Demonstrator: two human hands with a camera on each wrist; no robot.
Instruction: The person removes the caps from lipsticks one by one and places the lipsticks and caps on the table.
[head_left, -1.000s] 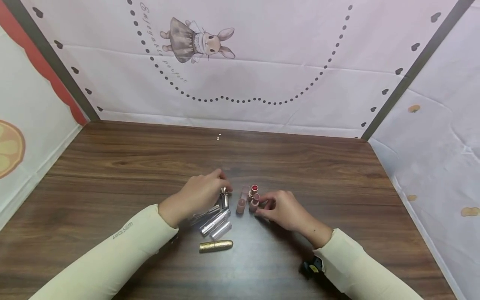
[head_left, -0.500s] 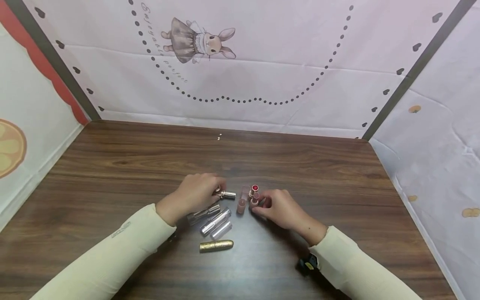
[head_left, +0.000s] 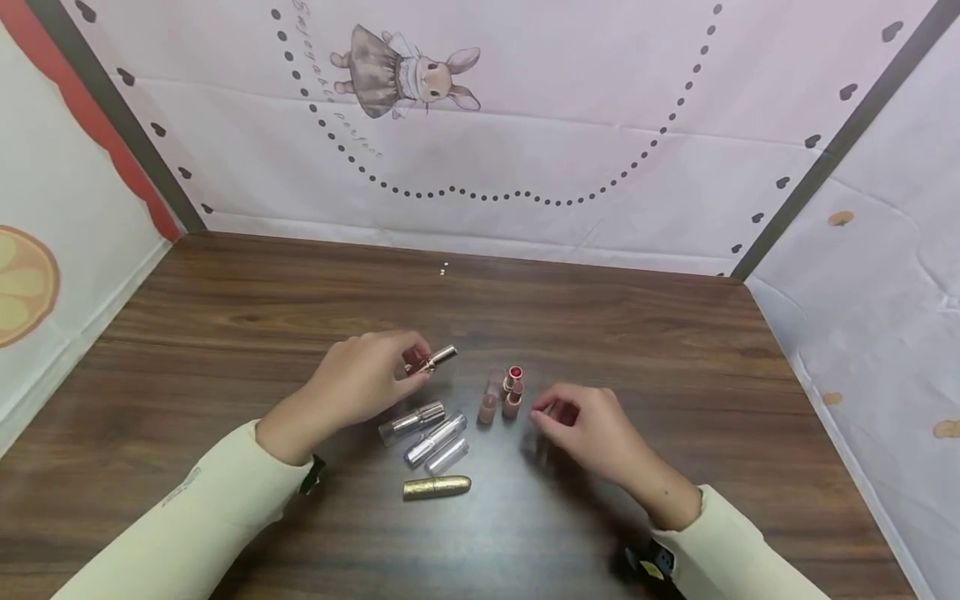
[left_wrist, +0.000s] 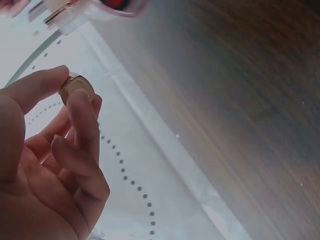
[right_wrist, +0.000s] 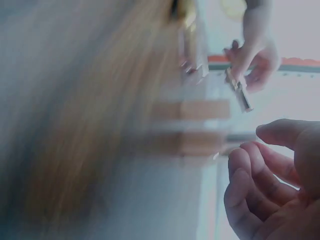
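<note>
My left hand point(head_left: 363, 375) pinches a shiny metallic lipstick tube point(head_left: 442, 356) between thumb and fingers, above the table. Its round end point(left_wrist: 77, 89) faces the left wrist camera. My right hand point(head_left: 596, 429) has its fingers loosely curled, just right of the standing lipsticks and apart from them. Nothing shows between its fingertips in the blurred right wrist view. Beside it stand a red lipstick point(head_left: 513, 375) and a dusky pink lipstick point(head_left: 513, 403), both uncapped. A pink tube with a clear top point(head_left: 487, 408) stands just left of them.
Below my left hand lie two silver tubes with clear parts, one upper point(head_left: 414, 420) and one lower point(head_left: 435, 439). A clear cap-like piece point(head_left: 447, 457) and a gold tube point(head_left: 437, 487) lie nearer me. Printed cloth point(head_left: 525, 158) walls the brown table point(head_left: 637, 333).
My left hand has lifted the metallic lipstick tube and drawn it up and left, tilting it. My right hand has moved away from the dusky pink lipstick to the right.
</note>
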